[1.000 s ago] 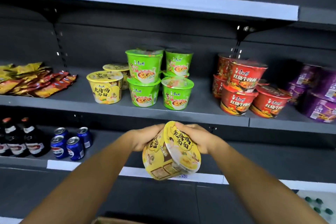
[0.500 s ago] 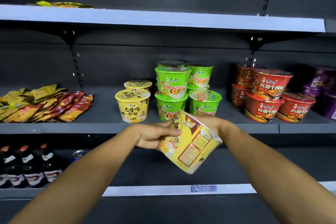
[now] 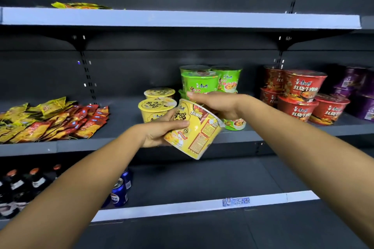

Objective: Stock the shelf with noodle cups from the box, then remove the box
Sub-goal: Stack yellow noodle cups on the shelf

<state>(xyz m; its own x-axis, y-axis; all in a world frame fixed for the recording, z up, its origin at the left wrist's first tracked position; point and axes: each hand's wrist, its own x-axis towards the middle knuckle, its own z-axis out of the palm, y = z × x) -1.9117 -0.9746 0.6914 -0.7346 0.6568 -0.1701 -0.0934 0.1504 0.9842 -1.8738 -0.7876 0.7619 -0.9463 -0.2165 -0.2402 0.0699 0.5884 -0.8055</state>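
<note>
One tilted yellow noodle cup [image 3: 195, 133], red-panelled, before the shelf [image 3: 81, 146]; left hand [image 3: 156, 134] curls fingers [image 3: 179, 125] round its side; right hand [image 3: 219, 105] grips its top.

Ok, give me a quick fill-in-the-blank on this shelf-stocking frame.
1. The left hand and right hand together hold a tilted cup coloured ____.
2. The red cups stand to the ____ of the green cups.
3. The blue cans sit one shelf ____ the snack packets.
Missing: yellow; right; below.
</note>
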